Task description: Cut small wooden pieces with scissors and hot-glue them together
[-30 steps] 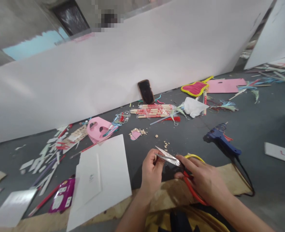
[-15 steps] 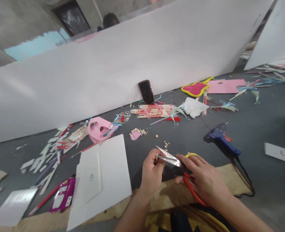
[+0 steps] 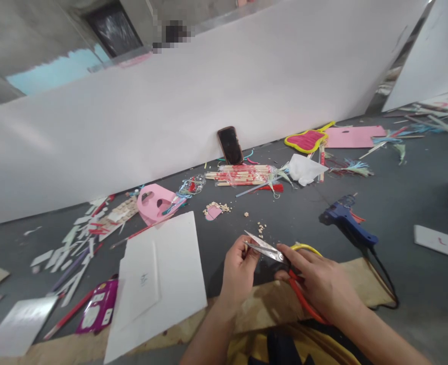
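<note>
Head view. Your right hand (image 3: pixel 321 285) sits in the lower centre of the frame, closed around the red handles of the scissors (image 3: pixel 266 248). The metal blades point toward the upper left and stand slightly parted. Your left hand (image 3: pixel 239 268) lies just left of the right hand, with its fingers curled into a pinch at the blade tips. Whatever the pinch holds is too small to tell. A yellow loop (image 3: pixel 306 247) shows just above the right hand's knuckles.

Both hands work over a strip of brown cardboard (image 3: pixel 264 306) that lies along the lower edge of the grey table (image 3: pixel 406 203). A white sheet (image 3: pixel 163 276) lies just left of the left hand. A blue glue gun (image 3: pixel 347 222) rests to the right of the hands, well apart from them, and its black cord trails toward the lower right.

Above the hands, small beads (image 3: pixel 217 206) lie scattered, some of them near the blade tips. In the frame's centre, a dark phone (image 3: pixel 229 144) leans on the white board (image 3: pixel 209 96). A pink cutout (image 3: pixel 153 202) lies left of centre.
</note>
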`<state>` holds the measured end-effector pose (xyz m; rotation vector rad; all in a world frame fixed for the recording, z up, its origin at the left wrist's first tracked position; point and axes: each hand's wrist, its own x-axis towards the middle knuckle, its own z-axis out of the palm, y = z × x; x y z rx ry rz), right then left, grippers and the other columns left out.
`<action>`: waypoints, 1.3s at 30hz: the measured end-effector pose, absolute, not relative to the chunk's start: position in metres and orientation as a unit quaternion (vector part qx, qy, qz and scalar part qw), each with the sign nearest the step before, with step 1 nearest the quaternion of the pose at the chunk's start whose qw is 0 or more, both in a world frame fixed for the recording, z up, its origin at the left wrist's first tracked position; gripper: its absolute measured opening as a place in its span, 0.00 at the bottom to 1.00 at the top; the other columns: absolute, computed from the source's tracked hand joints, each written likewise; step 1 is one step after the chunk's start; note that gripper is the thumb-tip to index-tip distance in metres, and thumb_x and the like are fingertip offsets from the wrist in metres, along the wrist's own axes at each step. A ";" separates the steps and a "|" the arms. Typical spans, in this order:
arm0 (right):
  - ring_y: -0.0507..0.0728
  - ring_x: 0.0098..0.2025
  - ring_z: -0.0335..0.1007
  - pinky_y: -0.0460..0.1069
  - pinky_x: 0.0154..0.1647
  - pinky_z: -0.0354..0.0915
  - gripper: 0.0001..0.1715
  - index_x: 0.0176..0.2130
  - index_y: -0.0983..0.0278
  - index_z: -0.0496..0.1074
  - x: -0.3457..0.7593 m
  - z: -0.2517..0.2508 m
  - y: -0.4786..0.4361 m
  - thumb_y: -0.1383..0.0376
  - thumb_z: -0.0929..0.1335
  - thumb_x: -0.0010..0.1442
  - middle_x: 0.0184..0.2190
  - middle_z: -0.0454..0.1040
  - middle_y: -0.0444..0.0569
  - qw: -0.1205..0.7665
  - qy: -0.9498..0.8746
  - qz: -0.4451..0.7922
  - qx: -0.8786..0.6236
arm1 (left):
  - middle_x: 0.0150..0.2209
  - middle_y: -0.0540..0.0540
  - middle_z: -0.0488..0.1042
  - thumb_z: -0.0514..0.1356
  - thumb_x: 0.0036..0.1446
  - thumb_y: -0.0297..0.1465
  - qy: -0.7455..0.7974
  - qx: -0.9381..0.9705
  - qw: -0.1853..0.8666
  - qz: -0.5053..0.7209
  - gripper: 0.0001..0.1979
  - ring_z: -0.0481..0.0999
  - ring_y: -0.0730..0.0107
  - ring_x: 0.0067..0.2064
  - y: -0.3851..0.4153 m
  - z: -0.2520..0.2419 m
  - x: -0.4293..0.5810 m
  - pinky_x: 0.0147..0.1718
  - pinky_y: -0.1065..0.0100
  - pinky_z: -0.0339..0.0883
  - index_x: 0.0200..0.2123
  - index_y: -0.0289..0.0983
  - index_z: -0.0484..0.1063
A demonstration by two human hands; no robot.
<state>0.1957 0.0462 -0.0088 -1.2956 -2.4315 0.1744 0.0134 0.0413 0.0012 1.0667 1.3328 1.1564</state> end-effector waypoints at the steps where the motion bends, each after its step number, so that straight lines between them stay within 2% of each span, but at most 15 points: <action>1: 0.60 0.31 0.76 0.52 0.27 0.70 0.24 0.51 0.64 0.67 0.196 -0.010 0.046 0.53 0.61 0.62 0.36 0.78 0.54 0.192 -0.864 0.060 -0.461 | 0.22 0.56 0.56 0.57 0.57 0.39 0.548 0.437 0.524 0.484 0.12 0.51 0.79 0.22 0.041 0.000 0.013 0.21 0.75 0.48 0.28 0.36 0.64; 7: 0.55 0.28 0.75 0.46 0.25 0.67 0.23 0.51 0.60 0.66 0.201 -0.002 0.054 0.52 0.63 0.59 0.34 0.78 0.48 0.224 -0.814 0.166 -0.509 | 0.19 0.58 0.52 0.58 0.55 0.40 0.522 0.383 0.570 0.506 0.12 0.49 0.81 0.19 0.043 -0.005 0.014 0.17 0.75 0.43 0.32 0.36 0.64; 13: 0.58 0.38 0.74 0.49 0.35 0.68 0.29 0.53 0.60 0.64 0.200 -0.005 0.052 0.51 0.66 0.55 0.40 0.76 0.51 0.219 -0.818 0.203 -0.492 | 0.19 0.58 0.53 0.57 0.56 0.39 0.532 0.373 0.558 0.516 0.11 0.50 0.80 0.19 0.041 -0.008 0.015 0.17 0.75 0.45 0.34 0.37 0.64; 16: 0.58 0.39 0.73 0.49 0.37 0.68 0.29 0.53 0.60 0.64 0.200 -0.008 0.052 0.52 0.66 0.55 0.40 0.75 0.51 0.221 -0.809 0.213 -0.501 | 0.21 0.56 0.56 0.56 0.57 0.39 0.591 0.445 0.478 0.473 0.10 0.55 0.78 0.21 0.044 -0.007 0.007 0.20 0.74 0.50 0.33 0.38 0.66; 20: 0.55 0.33 0.74 0.46 0.30 0.66 0.25 0.52 0.60 0.64 0.204 -0.005 0.057 0.51 0.62 0.59 0.34 0.76 0.47 0.215 -0.761 0.252 -0.558 | 0.30 0.50 0.68 0.55 0.57 0.32 0.669 0.610 0.285 0.315 0.06 0.68 0.72 0.32 0.057 -0.010 -0.005 0.32 0.71 0.58 0.29 0.38 0.70; 24: 0.55 0.33 0.74 0.46 0.29 0.66 0.25 0.51 0.60 0.64 0.207 -0.004 0.058 0.50 0.61 0.59 0.33 0.77 0.46 0.205 -0.745 0.272 -0.574 | 0.33 0.48 0.72 0.54 0.56 0.30 0.703 0.648 0.228 0.183 0.08 0.72 0.67 0.36 0.070 -0.019 -0.005 0.35 0.69 0.59 0.29 0.40 0.72; 27: 0.56 0.34 0.74 0.46 0.29 0.66 0.24 0.51 0.60 0.65 0.207 -0.005 0.057 0.50 0.61 0.59 0.34 0.77 0.46 0.202 -0.742 0.277 -0.576 | 0.36 0.48 0.74 0.54 0.56 0.29 0.694 0.652 0.244 0.184 0.07 0.73 0.66 0.39 0.073 -0.023 -0.002 0.37 0.69 0.61 0.33 0.41 0.73; 32: 0.56 0.35 0.74 0.47 0.32 0.66 0.26 0.52 0.60 0.64 0.211 -0.007 0.058 0.50 0.61 0.59 0.35 0.76 0.46 0.198 -0.736 0.281 -0.583 | 0.37 0.46 0.73 0.54 0.55 0.29 0.668 0.610 0.319 0.282 0.08 0.72 0.67 0.40 0.066 -0.023 -0.015 0.41 0.68 0.62 0.39 0.39 0.70; 35: 0.55 0.33 0.74 0.47 0.31 0.66 0.27 0.53 0.59 0.63 0.217 -0.007 0.060 0.49 0.61 0.60 0.34 0.76 0.46 0.201 -0.733 0.272 -0.590 | 0.33 0.48 0.71 0.52 0.59 0.37 0.645 0.531 0.398 0.379 0.11 0.69 0.72 0.31 0.057 -0.021 -0.022 0.32 0.70 0.62 0.42 0.38 0.65; 37: 0.55 0.33 0.74 0.47 0.31 0.66 0.26 0.53 0.59 0.63 0.219 -0.007 0.061 0.49 0.61 0.60 0.34 0.76 0.46 0.208 -0.734 0.267 -0.589 | 0.32 0.49 0.69 0.50 0.60 0.42 0.617 0.464 0.468 0.430 0.14 0.63 0.77 0.24 0.051 -0.019 -0.022 0.23 0.74 0.58 0.41 0.38 0.64; 39: 0.55 0.34 0.74 0.47 0.32 0.67 0.26 0.53 0.59 0.62 0.218 -0.007 0.061 0.50 0.61 0.60 0.36 0.76 0.47 0.215 -0.738 0.267 -0.581 | 0.32 0.50 0.68 0.51 0.59 0.43 0.583 0.407 0.529 0.463 0.14 0.57 0.80 0.21 0.047 -0.015 -0.019 0.19 0.75 0.52 0.38 0.38 0.64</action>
